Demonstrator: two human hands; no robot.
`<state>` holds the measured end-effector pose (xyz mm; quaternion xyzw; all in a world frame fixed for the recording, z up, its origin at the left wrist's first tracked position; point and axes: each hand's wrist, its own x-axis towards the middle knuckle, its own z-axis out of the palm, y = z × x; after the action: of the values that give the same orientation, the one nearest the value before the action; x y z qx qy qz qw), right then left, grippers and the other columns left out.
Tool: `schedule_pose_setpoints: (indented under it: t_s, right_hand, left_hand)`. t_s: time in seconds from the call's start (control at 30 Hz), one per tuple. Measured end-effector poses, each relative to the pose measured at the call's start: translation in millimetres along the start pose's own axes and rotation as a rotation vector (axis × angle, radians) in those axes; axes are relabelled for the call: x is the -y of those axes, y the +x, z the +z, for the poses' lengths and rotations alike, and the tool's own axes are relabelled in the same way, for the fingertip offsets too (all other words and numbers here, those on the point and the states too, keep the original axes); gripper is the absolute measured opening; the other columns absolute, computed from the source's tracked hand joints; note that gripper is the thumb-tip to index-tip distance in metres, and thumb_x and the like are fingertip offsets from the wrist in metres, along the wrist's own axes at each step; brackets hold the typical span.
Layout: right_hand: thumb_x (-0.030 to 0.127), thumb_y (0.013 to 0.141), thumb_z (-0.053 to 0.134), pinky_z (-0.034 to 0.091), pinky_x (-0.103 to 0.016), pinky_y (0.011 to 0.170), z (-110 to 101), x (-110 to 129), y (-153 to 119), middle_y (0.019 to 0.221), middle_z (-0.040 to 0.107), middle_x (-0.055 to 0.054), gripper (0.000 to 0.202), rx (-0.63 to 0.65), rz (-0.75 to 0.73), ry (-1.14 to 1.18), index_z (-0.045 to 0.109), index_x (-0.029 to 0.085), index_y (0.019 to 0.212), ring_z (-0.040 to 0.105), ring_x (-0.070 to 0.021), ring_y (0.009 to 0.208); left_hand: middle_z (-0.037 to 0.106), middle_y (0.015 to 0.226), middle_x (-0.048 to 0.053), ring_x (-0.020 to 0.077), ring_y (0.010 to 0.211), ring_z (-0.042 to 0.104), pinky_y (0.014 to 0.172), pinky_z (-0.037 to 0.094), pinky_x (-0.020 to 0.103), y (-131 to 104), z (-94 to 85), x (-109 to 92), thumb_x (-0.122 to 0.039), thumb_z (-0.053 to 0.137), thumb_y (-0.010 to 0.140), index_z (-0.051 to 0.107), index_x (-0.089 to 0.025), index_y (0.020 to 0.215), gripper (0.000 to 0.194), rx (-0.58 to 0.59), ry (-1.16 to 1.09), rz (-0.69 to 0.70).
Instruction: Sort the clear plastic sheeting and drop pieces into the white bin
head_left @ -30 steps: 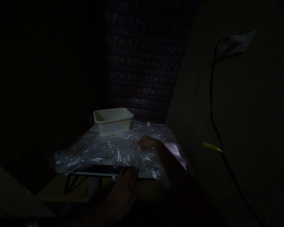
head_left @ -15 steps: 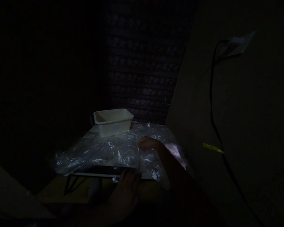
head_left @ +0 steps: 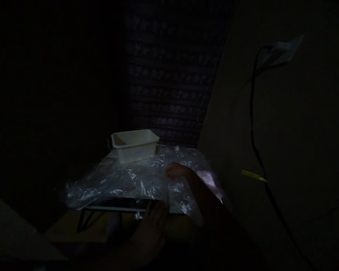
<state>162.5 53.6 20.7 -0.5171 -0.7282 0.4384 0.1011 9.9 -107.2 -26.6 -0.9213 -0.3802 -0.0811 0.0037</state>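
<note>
Clear plastic film (head_left: 113, 182), crinkled and catching thin glints, covers much of the surface (head_left: 176, 209) in the dim head view, and it is what both hands are working at. My landmark is the pale tub (head_left: 137, 153), upright toward the back; whether the film runs beneath it I cannot tell. The film spreads in front of the tub and to its right, with one loose end well out to the tub's front left.

Nearer the wearer than the tub and to its right, the right hand (head_left: 175, 170) has its fingers curled in, apparently pinching a bit of film. Directly nearer the wearer from there, the left hand (head_left: 156, 219) lies at the front edge of the surface with fingers stretched forward; the dark hides whether it grips the film or only presses it down. A faint upright crease runs between the two hands.

I judge the step in hand to be straightening or gathering the film, at an early stage given how rumpled it lies. The next move seems to call for a steady left hand and a gentle pull with the right, kept clear of the tub so the sheet doesn't drag it.
</note>
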Motion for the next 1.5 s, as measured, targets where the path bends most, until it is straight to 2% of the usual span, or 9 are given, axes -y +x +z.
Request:
schedule_pose_setpoints:
  t_s: [0.3,0.57,0.77,0.87,1.07,1.27,1.5]
  right_hand:
    - [0.029,0.066,0.044,0.027,-0.013,0.035,-1,2,-2,0.05,0.052,0.001,0.022,0.001,-0.004,-0.022,0.049,0.011,0.055,0.044,-0.0029,0.037]
    - [0.028,0.067,0.042,0.028,-0.014,0.036,-4,0,-7,0.054,0.054,0.0,0.022,-0.011,0.012,0.028,0.05,0.01,0.057,0.044,-0.0028,0.037]
    - [0.024,0.065,0.046,0.027,-0.013,0.034,-4,-3,-5,0.056,0.054,0.001,0.013,0.062,-0.029,0.067,0.051,0.012,0.066,0.047,-0.0031,0.039]
    - [0.024,0.068,0.043,0.027,-0.013,0.034,-3,-2,-5,0.055,0.053,0.001,0.016,0.069,-0.006,0.061,0.051,0.011,0.064,0.046,-0.0032,0.039]
    - [0.027,0.068,0.043,0.026,-0.012,0.034,-2,-1,-5,0.056,0.055,0.0,0.02,0.034,0.011,0.035,0.052,0.011,0.061,0.045,-0.0023,0.039]
    - [0.022,0.065,0.045,0.026,-0.013,0.035,-1,-1,-3,0.052,0.053,0.002,0.014,0.063,-0.018,0.052,0.053,0.011,0.061,0.044,-0.0022,0.038]
    - [0.022,0.064,0.045,0.029,-0.014,0.036,0,-1,1,0.047,0.049,0.003,0.015,0.042,-0.014,0.045,0.05,0.011,0.055,0.043,-0.0031,0.035]
  left_hand:
    - [0.027,0.121,0.008,0.0229,0.112,0.013,0.089,0.01,0.046,2,-6.0,-1,-0.011,0.036,0.06,0.016,-0.013,0.118,0.061,-0.001,0.008,0.028]
    - [0.034,0.115,0.008,0.0217,0.109,0.02,0.089,0.011,0.045,1,-5.2,13,-0.012,0.033,0.066,0.023,-0.016,0.116,0.051,-0.106,0.057,-0.03]
    - [0.019,0.124,0.008,0.0253,0.112,0.012,0.087,0.011,0.048,-1,-9.0,1,-0.02,0.037,0.067,0.006,-0.021,0.12,0.061,-0.046,0.025,-0.037]
    - [0.014,0.126,0.009,0.0261,0.112,0.007,0.086,0.01,0.049,1,-10.1,-3,-0.024,0.035,0.068,0.004,-0.022,0.12,0.06,-0.006,0.028,-0.025]
    - [0.012,0.126,0.01,0.0271,0.112,0.007,0.085,0.009,0.05,3,-8.0,1,-0.028,0.034,0.07,0.003,-0.025,0.119,0.058,0.043,0.056,-0.038]
    - [0.011,0.126,0.011,0.0274,0.112,0.006,0.084,0.008,0.051,4,-5.7,4,-0.034,0.027,0.073,0.001,-0.025,0.119,0.054,0.024,0.067,-0.015]
    - [0.008,0.126,0.012,0.0271,0.112,0.004,0.084,0.007,0.051,4,-5.0,4,-0.038,0.024,0.073,-0.001,-0.024,0.119,0.054,0.03,0.06,0.016]
